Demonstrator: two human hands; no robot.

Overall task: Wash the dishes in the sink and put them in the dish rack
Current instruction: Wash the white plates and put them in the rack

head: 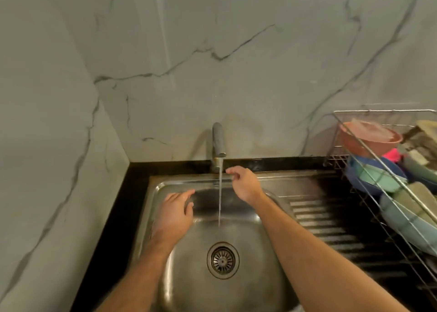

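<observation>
Now both hands spread, empty: left hand (pixel 175 213) over sink (pixel 248 278), right hand (pixel 244 184) beside running tap (pixel 218 144); dishes (pixel 378 177) racked.

I count one steel sink (pixel 260 285) with one round drain (pixel 222 260) in its floor, and one tap (pixel 218 141) with one thin stream of water (pixel 220 193) falling from it. Two hands are over the basin: one left hand (pixel 173 213) and one right hand (pixel 244 183). I see one wire dish rack (pixel 369 144) on the right, holding one pinkish bowl (pixel 369 139); the other dishes in it overlap too much for me to count.
</observation>
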